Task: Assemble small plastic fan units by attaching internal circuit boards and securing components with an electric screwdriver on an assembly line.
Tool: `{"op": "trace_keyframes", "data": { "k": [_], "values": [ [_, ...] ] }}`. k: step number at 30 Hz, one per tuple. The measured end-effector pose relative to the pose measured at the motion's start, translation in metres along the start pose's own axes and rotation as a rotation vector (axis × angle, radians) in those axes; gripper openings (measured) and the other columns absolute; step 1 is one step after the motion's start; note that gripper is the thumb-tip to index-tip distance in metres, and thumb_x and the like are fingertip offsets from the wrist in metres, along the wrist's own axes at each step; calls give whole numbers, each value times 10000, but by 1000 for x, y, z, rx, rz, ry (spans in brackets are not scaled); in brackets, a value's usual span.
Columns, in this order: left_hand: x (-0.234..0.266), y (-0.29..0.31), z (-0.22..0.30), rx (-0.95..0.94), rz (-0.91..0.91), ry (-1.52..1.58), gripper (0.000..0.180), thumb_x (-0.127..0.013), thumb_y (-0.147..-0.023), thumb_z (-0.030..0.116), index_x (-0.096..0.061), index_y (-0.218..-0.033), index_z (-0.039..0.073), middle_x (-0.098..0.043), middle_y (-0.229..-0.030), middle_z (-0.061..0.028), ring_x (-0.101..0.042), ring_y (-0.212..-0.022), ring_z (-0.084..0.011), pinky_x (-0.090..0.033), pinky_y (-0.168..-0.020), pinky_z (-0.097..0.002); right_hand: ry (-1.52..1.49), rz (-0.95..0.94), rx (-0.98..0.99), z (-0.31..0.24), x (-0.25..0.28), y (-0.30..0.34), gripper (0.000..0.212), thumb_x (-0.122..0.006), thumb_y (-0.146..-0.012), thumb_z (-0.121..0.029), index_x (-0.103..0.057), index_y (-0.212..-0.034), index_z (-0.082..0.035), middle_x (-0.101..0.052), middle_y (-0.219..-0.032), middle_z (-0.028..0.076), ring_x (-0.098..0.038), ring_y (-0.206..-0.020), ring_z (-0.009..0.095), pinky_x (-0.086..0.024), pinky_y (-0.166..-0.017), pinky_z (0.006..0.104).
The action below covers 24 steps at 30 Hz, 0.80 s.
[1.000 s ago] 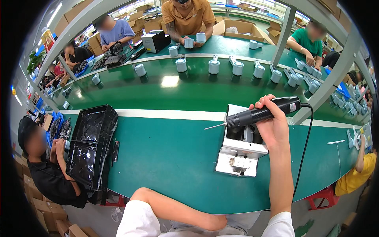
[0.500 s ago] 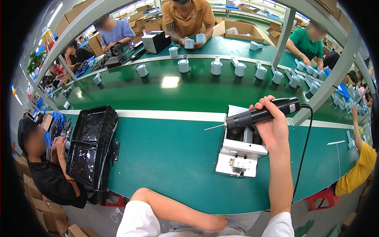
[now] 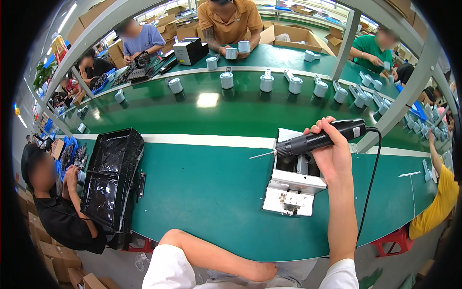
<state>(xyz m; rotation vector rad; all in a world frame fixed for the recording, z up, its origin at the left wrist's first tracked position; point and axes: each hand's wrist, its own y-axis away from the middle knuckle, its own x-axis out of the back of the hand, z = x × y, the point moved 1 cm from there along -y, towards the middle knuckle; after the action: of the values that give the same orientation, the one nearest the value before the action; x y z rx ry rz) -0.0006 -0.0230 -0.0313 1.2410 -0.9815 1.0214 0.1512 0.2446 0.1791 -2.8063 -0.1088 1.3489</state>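
My right hand (image 3: pixel 332 153) is closed round a black electric screwdriver (image 3: pixel 315 141), raised over the bench. Its thin bit points left, and a black cable loops down from its back end. Below it stands a metal fixture (image 3: pixel 294 185), a silver-and-black device with a small bright plate at its near side; the screwdriver and hand cover part of it. My left hand (image 3: pixel 263 272) rests low at my lap, off the near edge of the bench, with its fingers hidden.
Black trays (image 3: pixel 113 178) lined with plastic stand at the left, beside a small dark metal bar (image 3: pixel 141 185). Beyond, a green conveyor (image 3: pixel 159 113) carries several pale blue-grey cup-shaped parts (image 3: pixel 266 83). A slanting frame post (image 3: pixel 409 96) rises at right. Co-workers sit around.
The parts on the conveyor have shifted slightly to the right. The person in green has lifted a part. My hands and the screwdriver have stayed still.
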Motion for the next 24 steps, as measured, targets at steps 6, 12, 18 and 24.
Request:
{"op": "trace_keyframes", "data": {
  "k": [6, 12, 18, 24],
  "values": [
    [1, 0, 1, -5, 0, -23, 174, -662, -673, 161, -656, -753, 7, -687, -715, -96, -673, -694, -242, -499, -611, -402, 4, -11, 2, 1, 0, 0, 72, -605, -931, -74, -537, -948, -93, -552, -823, 20, -569, -811, 136, -439, -972, 387],
    [-8, -4, 3, -35, -10, 11, 189, -663, -677, 165, -659, -777, 5, -691, -728, -95, -675, -695, -244, -503, -603, -393, 5, -7, 2, 0, 0, 0, 75, -609, -929, -75, -538, -948, -91, -546, -824, 22, -568, -810, 136, -439, -971, 393],
    [-3, -2, 1, -34, -28, 27, 210, -662, -691, 174, -667, -812, 3, -702, -764, -102, -686, -731, -261, -518, -640, -390, -23, 24, 6, 0, -3, 0, 92, -637, -909, -53, -552, -932, -79, -562, -791, 49, -570, -789, 156, -469, -948, 404],
    [-12, -6, 3, -56, -58, 46, 229, -663, -692, 179, -669, -822, -10, -703, -759, -116, -687, -743, -273, -523, -666, -412, -22, 14, 7, 0, -2, 0, 91, -637, -911, -60, -551, -933, -79, -563, -791, 48, -572, -791, 155, -468, -951, 401]
  ]
}}
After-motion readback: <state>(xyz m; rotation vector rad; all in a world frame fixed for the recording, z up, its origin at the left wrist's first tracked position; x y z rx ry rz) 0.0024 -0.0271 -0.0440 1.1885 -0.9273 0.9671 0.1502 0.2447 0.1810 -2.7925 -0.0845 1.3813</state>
